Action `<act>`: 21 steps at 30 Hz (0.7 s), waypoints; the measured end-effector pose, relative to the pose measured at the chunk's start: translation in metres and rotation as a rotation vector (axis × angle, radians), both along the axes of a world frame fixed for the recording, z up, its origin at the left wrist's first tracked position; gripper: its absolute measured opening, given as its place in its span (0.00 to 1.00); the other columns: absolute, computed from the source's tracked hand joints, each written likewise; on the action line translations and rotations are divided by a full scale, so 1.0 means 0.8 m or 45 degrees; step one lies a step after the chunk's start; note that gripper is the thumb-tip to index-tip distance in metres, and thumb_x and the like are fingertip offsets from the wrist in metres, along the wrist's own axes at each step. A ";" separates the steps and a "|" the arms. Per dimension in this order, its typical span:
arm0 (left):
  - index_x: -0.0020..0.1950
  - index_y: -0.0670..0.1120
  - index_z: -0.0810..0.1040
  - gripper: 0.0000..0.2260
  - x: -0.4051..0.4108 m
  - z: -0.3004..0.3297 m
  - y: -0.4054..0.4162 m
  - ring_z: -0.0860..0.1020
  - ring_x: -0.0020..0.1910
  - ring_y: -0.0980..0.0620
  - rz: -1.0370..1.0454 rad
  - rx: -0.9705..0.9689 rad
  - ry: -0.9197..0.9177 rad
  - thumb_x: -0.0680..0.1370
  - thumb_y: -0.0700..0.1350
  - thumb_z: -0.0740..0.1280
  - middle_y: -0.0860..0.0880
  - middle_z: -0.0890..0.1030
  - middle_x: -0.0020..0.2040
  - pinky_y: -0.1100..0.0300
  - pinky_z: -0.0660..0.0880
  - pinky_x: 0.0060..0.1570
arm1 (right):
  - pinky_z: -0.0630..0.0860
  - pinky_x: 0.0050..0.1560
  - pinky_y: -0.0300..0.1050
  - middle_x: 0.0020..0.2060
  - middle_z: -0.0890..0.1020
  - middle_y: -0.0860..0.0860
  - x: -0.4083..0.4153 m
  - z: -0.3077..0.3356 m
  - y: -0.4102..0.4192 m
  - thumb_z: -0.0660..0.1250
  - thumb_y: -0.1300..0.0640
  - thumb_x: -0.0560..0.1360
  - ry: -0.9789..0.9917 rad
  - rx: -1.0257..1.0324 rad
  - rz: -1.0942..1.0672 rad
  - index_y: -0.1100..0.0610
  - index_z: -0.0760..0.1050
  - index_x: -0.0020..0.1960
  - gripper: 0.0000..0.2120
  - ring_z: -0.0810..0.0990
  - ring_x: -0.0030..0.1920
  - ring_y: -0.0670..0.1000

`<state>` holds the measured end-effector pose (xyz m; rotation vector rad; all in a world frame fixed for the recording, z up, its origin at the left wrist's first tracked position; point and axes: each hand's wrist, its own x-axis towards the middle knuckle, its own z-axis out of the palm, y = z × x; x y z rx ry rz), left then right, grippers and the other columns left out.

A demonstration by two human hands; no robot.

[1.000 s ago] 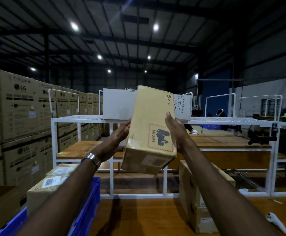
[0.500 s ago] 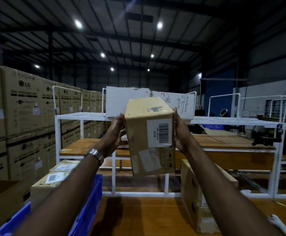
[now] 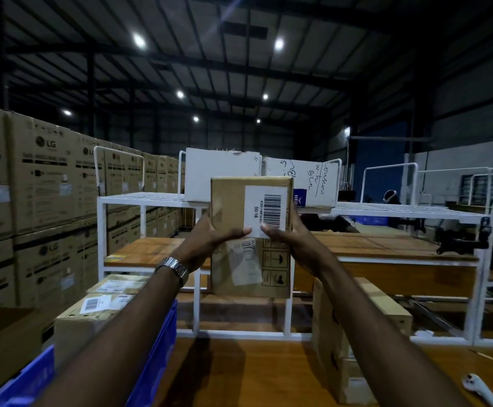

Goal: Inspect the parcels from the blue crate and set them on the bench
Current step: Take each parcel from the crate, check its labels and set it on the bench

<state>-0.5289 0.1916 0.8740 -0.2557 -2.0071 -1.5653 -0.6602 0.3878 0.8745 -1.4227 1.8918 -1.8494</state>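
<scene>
I hold a brown cardboard parcel (image 3: 239, 207) up at chest height over the wooden bench (image 3: 239, 374). Its face with a white barcode label points at me, and its lower face carries a clear pouch and handling symbols. My left hand (image 3: 210, 239) grips its left side, thumb across the front. My right hand (image 3: 289, 239) grips the right side, thumb on the label's lower edge. The blue crate (image 3: 154, 353) stands at the lower left with labelled parcels (image 3: 92, 309) in it. Another brown parcel (image 3: 356, 327) stands on the bench at the right.
A white wire rack (image 3: 151, 201) runs across behind the bench, with white boxes (image 3: 218, 171) on its top shelf. Stacked LG cartons (image 3: 42, 186) fill the left side. A white handheld device (image 3: 477, 386) lies on the bench at the lower right. A person (image 3: 390, 198) is far back right.
The parcel has been turned in my hands: the hazard-marked face rolled away and the barcode face now points at me. My thumbs have moved onto its front.
</scene>
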 end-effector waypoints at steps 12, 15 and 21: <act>0.72 0.46 0.70 0.33 -0.006 -0.007 0.006 0.83 0.61 0.46 0.110 0.060 0.005 0.71 0.39 0.80 0.45 0.82 0.65 0.45 0.84 0.56 | 0.82 0.60 0.61 0.66 0.80 0.54 -0.006 -0.020 -0.005 0.80 0.53 0.69 -0.113 -0.097 0.030 0.46 0.62 0.77 0.42 0.83 0.63 0.58; 0.73 0.47 0.68 0.36 -0.006 -0.010 0.009 0.82 0.63 0.43 0.089 0.095 0.008 0.70 0.39 0.81 0.44 0.81 0.66 0.41 0.83 0.57 | 0.80 0.63 0.61 0.65 0.80 0.54 -0.005 -0.017 -0.005 0.82 0.51 0.66 -0.115 -0.105 0.004 0.48 0.63 0.77 0.45 0.81 0.65 0.59; 0.80 0.56 0.63 0.53 0.003 -0.013 0.011 0.83 0.63 0.43 0.041 0.306 0.029 0.60 0.61 0.85 0.44 0.78 0.70 0.39 0.83 0.56 | 0.80 0.63 0.57 0.64 0.81 0.49 0.007 -0.010 0.001 0.81 0.43 0.65 -0.030 -0.071 -0.065 0.45 0.64 0.77 0.46 0.82 0.65 0.54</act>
